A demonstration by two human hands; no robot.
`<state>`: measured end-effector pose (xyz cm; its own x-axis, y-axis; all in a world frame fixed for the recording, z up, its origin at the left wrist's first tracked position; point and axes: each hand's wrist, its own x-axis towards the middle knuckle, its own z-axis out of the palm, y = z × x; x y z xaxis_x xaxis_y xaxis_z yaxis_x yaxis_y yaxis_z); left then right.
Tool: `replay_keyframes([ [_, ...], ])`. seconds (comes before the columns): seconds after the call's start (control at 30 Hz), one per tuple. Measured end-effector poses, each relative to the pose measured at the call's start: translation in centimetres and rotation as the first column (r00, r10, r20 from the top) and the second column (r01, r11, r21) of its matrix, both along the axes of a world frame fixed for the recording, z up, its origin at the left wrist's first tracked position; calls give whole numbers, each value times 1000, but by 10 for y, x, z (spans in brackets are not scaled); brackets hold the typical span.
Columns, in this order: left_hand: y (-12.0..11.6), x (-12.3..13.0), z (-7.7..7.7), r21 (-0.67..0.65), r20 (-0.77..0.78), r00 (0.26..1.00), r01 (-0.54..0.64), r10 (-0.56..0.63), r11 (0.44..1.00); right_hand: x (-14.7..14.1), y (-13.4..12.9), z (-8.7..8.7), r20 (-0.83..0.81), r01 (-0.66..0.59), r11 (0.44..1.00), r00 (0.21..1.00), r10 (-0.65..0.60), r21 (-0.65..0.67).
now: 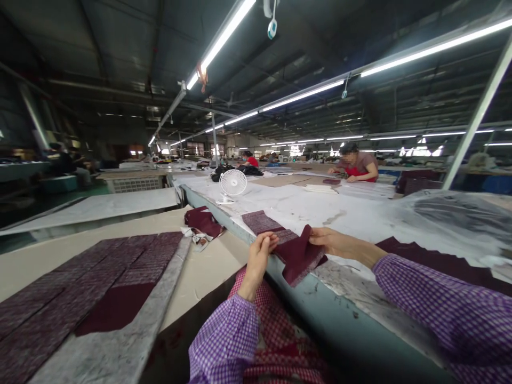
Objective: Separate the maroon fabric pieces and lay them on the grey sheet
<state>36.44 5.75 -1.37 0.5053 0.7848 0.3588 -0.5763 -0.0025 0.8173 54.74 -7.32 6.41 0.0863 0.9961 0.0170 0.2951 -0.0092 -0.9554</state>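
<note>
A maroon fabric piece hangs over the near edge of the white table, partly folded. My right hand grips its raised upper corner, fingers closed behind the cloth. At the piece's left side, my left hand has its thumb and fingers pinched together; whether cloth is between them is hard to make out. Just behind lies a stack of speckled maroon pieces, flat on the table. To the right, a larger maroon cloth with a jagged edge lies near my right sleeve.
On the left table, rows of speckled maroon panels rest on a grey board. Maroon scraps lie at its far corner. A small white fan stands on the white table. A co-worker leans over the far side.
</note>
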Motion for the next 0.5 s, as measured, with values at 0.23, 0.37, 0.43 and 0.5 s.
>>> replay_keyframes([
  [0.23, 4, -36, 26, -12, -130, 991, -15, 13, 1000, 8, -3, -8, -229, -14, 997, 973, -3, -71],
  [0.37, -16, -31, 30, 61, -275, 959, 94, -74, 994, 0, -11, 8, -262, 29, 999, 964, -36, -30],
  [0.43, -25, -29, 33, -8, -219, 963, 161, -159, 987, -8, -15, 20, -278, 73, 996, 959, -58, 45],
  [0.5, -32, -30, 38, -106, -116, 954, 266, -278, 958, -18, -18, 31, -321, 140, 979, 943, -86, 151],
])
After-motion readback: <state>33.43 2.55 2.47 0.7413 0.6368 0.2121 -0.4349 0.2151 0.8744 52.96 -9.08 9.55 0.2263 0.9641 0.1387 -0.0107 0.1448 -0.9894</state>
